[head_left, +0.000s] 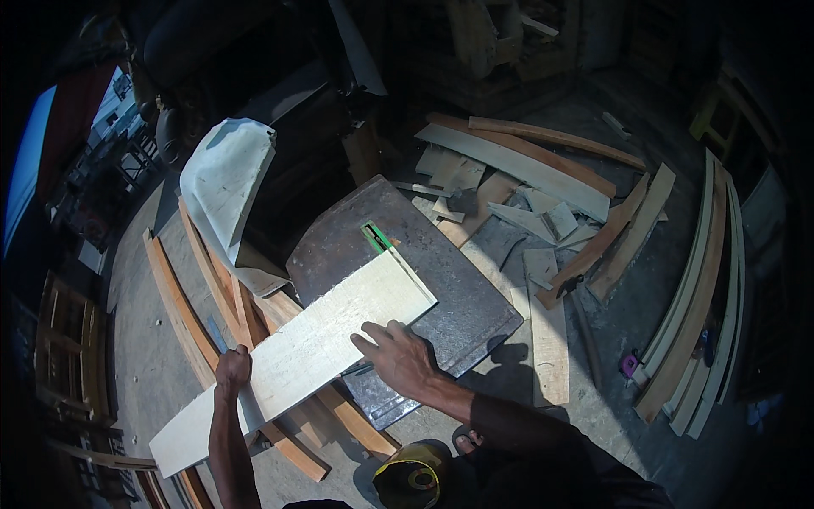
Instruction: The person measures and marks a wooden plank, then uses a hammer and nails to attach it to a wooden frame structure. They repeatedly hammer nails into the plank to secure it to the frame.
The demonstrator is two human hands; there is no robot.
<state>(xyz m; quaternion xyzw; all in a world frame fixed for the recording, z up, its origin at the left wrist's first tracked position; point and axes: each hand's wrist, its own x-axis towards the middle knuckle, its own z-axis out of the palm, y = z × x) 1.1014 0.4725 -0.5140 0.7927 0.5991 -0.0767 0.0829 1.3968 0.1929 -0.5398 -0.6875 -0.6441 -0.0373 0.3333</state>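
Observation:
A long pale wooden board (339,318) lies slantwise across a dark metal saw table (356,225). Its far right end rests beside a green-edged slot insert (376,237) in the tabletop. The near left end sticks out past the table, over planks on the floor. My left hand (233,371) is closed on the board around its middle, though the fingertips are partly hidden. Farther right, my right hand (397,358) lies at the board's near edge with its fingers stretched and apart, touching the top face.
A bent white sheet-metal guard (227,187) rises at the table's left. Planks (180,297) lie on the floor at left, and offcuts (543,216) are piled beyond the table. Long strips (691,339) lie at right near a purple tape measure (629,365). A yellow round container (413,475) stands near my feet.

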